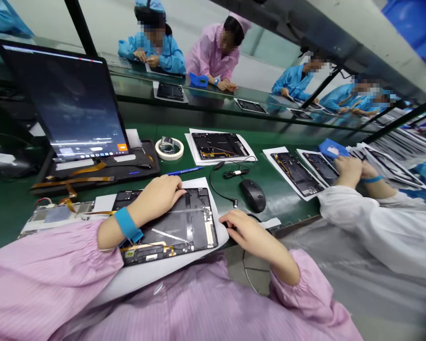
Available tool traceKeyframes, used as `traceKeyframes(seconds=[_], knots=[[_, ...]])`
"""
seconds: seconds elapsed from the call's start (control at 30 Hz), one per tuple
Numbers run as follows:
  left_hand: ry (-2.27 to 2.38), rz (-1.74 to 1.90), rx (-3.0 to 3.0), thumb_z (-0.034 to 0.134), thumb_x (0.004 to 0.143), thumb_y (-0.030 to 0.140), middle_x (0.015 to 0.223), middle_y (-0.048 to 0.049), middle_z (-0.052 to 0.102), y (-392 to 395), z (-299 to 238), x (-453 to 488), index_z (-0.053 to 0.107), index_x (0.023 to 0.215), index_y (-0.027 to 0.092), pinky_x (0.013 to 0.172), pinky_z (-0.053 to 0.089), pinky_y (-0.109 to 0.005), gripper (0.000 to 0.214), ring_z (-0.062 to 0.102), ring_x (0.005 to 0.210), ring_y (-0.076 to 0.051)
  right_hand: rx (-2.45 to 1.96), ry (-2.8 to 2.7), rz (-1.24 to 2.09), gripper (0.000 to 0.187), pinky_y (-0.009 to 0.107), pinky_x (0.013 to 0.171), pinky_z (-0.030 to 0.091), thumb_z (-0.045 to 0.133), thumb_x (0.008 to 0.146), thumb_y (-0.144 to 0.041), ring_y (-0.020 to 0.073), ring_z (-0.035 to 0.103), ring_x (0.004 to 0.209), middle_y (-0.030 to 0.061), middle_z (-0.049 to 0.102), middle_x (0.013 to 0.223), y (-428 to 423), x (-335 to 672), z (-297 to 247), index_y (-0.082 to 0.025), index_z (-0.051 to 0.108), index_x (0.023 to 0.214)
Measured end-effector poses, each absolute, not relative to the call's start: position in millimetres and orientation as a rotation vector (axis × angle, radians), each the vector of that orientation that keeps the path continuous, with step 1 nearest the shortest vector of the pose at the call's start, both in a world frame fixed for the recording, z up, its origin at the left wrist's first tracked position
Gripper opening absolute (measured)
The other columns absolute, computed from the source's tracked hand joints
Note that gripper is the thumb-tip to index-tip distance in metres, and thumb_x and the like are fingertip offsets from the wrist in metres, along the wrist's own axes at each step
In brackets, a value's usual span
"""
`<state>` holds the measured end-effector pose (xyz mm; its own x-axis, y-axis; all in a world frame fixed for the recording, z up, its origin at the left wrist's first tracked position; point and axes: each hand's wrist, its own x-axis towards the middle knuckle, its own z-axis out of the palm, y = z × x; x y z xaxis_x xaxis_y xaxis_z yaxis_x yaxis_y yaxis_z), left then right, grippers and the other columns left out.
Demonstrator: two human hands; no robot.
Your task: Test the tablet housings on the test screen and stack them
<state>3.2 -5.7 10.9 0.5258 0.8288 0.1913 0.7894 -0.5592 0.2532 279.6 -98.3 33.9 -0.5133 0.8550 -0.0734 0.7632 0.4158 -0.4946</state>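
Note:
An opened tablet, its black housing showing a board strip and flex cables, lies on white paper in front of me. Across its far edge rests my left hand, a blue strap on the wrist, the fingers curled over that edge and partly hidden. My right hand is closed at the tablet's right side. Between its thumb and fingers is a small black piece that looks like a cable plug, mostly covered. A lit screen stands at the left, with orange flex cables running from its base toward the tablet.
A black mouse, a black cable, a blue pen and tape rolls lie beyond my hands. More opened tablets rest on paper. A co-worker's hands work at the right; several people sit across the bench.

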Motion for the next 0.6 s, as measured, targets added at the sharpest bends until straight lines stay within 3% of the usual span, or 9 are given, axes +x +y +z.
traceKeyframes(seconds=[0.23, 0.6], knots=[[1.495, 0.458, 2.677, 0.046, 0.092, 0.031, 0.091, -0.0101, 0.059, -8.6, -1.1, 7.1, 0.056, 0.089, 0.015, 0.076, 0.041, -0.037, 0.02, 0.052, 0.087, -0.025, -1.577, -2.075, 0.651, 0.019, 0.031, 0.077, 0.049, 0.046, 0.094, -0.023, 0.0173, 0.063, 0.084, 0.0046, 0.069, 0.092, -83.3, 271.4, 24.3, -0.019, 0.064, 0.099], [1.539, 0.417, 2.605, 0.043, 0.093, 0.028, 0.088, -0.01, 0.062, -2.4, -2.8, 8.0, 0.058, 0.084, 0.016, 0.076, 0.039, -0.036, 0.022, 0.055, 0.085, -0.024, -1.425, -2.35, 0.369, 0.016, 0.036, 0.076, 0.041, 0.059, 0.089, -0.021, 0.0189, 0.057, 0.085, 0.0042, 0.066, 0.087, -65.0, 270.1, 2.8, -0.024, 0.072, 0.098]])
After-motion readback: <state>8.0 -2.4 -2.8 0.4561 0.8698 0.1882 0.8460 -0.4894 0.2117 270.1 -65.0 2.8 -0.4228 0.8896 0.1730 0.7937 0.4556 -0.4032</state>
